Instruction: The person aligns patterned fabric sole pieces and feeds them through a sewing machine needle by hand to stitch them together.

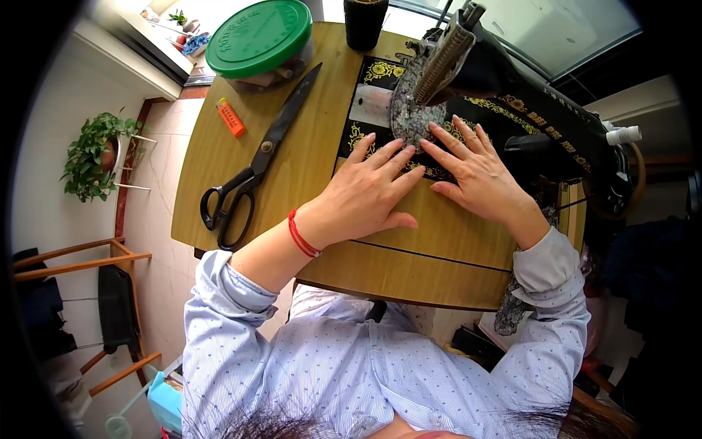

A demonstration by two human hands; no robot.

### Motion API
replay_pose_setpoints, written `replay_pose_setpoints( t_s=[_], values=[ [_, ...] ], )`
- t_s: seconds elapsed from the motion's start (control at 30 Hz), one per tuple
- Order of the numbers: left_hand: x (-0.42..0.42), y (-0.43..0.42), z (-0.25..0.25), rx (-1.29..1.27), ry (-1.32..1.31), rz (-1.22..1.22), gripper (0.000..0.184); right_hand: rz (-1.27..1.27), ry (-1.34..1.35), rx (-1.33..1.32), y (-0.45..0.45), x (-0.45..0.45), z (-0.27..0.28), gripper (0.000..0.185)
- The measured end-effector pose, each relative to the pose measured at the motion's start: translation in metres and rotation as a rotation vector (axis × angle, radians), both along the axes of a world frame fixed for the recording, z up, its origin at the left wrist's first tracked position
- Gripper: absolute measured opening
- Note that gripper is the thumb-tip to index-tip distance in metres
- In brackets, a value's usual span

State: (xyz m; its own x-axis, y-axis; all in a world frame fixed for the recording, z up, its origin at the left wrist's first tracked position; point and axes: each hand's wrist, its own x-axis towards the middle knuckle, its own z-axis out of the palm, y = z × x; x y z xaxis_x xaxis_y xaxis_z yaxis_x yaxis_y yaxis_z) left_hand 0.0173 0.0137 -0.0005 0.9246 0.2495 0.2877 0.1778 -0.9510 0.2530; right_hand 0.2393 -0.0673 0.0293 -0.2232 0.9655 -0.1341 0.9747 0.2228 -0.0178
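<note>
A black sewing machine [541, 121] with gold floral patterns stands on the wooden table [307, 146]. Patterned grey fabric [417, 110] lies on its bed under the needle area. My left hand [365, 186] is spread flat, its fingertips at the fabric's near edge. The fingers of my right hand [479, 172] are also spread, the fingertips touching or just beside the fabric's right part. Neither hand grips anything. More fabric of the same pattern [510, 311] hangs at the table's front edge by my right sleeve.
Large black scissors [267, 146] lie left of my left hand, near an orange lighter [230, 118]. A green-lidded tub [259, 40] and a dark cup [365, 23] stand at the back. On the floor side are a potted plant [95, 157] and a wooden rack [121, 256].
</note>
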Motion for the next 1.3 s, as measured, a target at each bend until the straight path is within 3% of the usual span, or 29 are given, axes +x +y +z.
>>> replay_pose_setpoints(
  t_s=[0.27,0.9,1.23,1.3],
  values=[
    [0.002,0.001,-0.001,-0.041,0.001,0.012,0.082,0.007,-0.032,0.009,0.002,0.003,-0.002,0.064],
    [0.006,0.001,-0.005,-0.024,-0.015,0.033,0.085,-0.014,-0.008,0.002,0.011,0.008,-0.003,0.059],
    [0.008,0.002,-0.008,0.005,-0.035,0.034,0.085,-0.195,0.433,0.283,0.035,0.032,-0.017,0.044],
    [0.009,0.002,-0.008,0.006,-0.037,0.034,0.085,-0.428,0.818,0.162,0.046,0.038,-0.015,0.038]
  ],
)
